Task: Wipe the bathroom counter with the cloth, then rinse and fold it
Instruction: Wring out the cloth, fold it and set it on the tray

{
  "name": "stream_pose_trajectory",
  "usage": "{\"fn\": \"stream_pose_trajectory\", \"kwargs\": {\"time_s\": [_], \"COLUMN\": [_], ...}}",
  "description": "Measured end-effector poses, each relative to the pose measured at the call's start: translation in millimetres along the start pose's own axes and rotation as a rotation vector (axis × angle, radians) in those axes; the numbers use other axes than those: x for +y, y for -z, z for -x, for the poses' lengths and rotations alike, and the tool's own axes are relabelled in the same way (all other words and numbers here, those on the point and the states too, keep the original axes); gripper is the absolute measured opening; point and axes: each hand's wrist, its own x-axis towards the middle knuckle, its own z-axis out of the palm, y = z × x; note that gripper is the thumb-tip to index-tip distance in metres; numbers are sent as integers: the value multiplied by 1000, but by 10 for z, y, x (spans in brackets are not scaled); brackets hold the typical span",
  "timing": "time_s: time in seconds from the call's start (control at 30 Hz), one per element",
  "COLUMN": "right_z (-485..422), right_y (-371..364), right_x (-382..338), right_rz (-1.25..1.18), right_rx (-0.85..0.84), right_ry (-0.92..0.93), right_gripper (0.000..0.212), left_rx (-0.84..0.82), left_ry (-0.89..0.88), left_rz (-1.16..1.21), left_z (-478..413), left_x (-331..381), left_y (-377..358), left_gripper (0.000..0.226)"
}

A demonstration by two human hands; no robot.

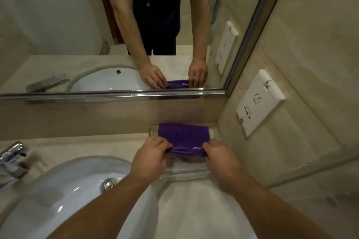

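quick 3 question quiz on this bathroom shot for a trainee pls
1. True or false: the left hand and the right hand both pinch the near edge of the purple cloth.
2. The cloth lies over: A the sink basin, B the clear tray, C the faucet.
3. Fill in: the white fitting mounted to the right of the cloth is a ____.

Key
1. True.
2. B.
3. socket plate.
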Motion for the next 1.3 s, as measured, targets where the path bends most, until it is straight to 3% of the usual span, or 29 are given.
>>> {"fn": "stream_pose_trajectory", "kwargs": {"time_s": [0.1,0.23,0.3,0.4,0.53,0.7,0.93,1.03,1.1,1.2,1.3], "right_z": [164,177,112,-47,-175,-306,-488,-564,-656,-635,-589], "right_y": [-284,-136,-33,-85,-391,-559,-408,-302,-295,-428,-517], "right_x": [53,36,-30,-172,-330,-246,-128,-202,-240,-312,-252], "right_rz": [-26,-4,-19,-121,-181,-146,-102,-13,-45,-160,-181], "right_rx": [-64,-168,-146,37,-42,-38,-82,97,207,101,34], "right_ry": [30,109,91,6,-138,-126,-64,-99,-83,12,-6], "right_gripper": [32,45,66,61,68,87,80,61,51,70,77], "left_rx": [-98,-221,-176,-91,-345,-363,-289,-236,-210,-261,-287], "left_ry": [-17,-70,-92,-106,50,162,218,157,138,113,91], "left_rz": [-26,-69,-64,-116,-221,-321,-343,-326,-307,-335,-328], "left_z": [277,317,202,-62,-238,-221,-333,-473,-525,-445,-429], "left_x": [-73,-93,-47,22,42,22,60,113,105,31,-11], "left_y": [-85,-22,18,-54,-310,-532,-552,-477,-493,-607,-633], "left_gripper": [37,22,29,37,74,73,68,53,55,64,72]}}
